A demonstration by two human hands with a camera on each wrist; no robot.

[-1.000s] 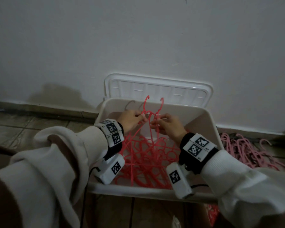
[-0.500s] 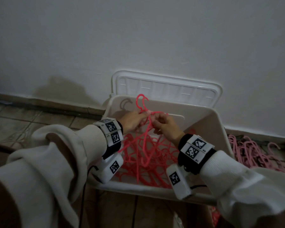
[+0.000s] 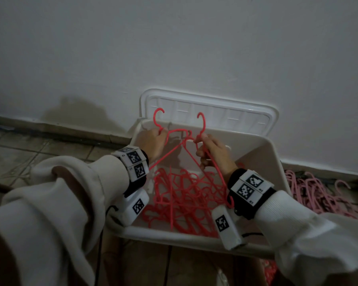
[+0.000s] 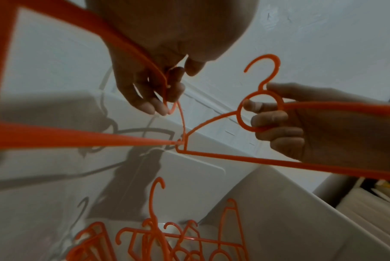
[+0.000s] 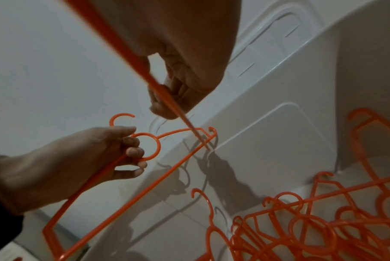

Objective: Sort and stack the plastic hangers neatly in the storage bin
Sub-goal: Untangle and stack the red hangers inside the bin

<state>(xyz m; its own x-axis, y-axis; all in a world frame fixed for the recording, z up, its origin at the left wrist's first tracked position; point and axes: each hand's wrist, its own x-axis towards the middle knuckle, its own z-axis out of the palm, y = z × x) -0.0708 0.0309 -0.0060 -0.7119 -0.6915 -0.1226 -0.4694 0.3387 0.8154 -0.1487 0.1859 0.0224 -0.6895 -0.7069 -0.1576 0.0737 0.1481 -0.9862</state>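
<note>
A white storage bin (image 3: 174, 236) holds a tangle of red plastic hangers (image 3: 184, 195). Above its back part, my left hand (image 3: 153, 139) grips one red hanger (image 3: 154, 117) at the neck, hook up. My right hand (image 3: 213, 151) grips a second red hanger (image 3: 204, 123) the same way. Their lower corners cross between the hands. In the left wrist view, the right hand (image 4: 290, 127) has fingers curled through the ring of its hanger (image 4: 256, 159). In the right wrist view, the left hand (image 5: 82, 159) holds its hanger's ring (image 5: 160, 146).
The bin's white lid (image 3: 215, 108) leans against the wall behind it. A heap of pink hangers (image 3: 318, 193) lies on the tiled floor to the right. The wall stands close behind the bin.
The two hooks, held together half a second ago, now stand apart. My left hand has moved left and my right hand right, each with its own hanger.
</note>
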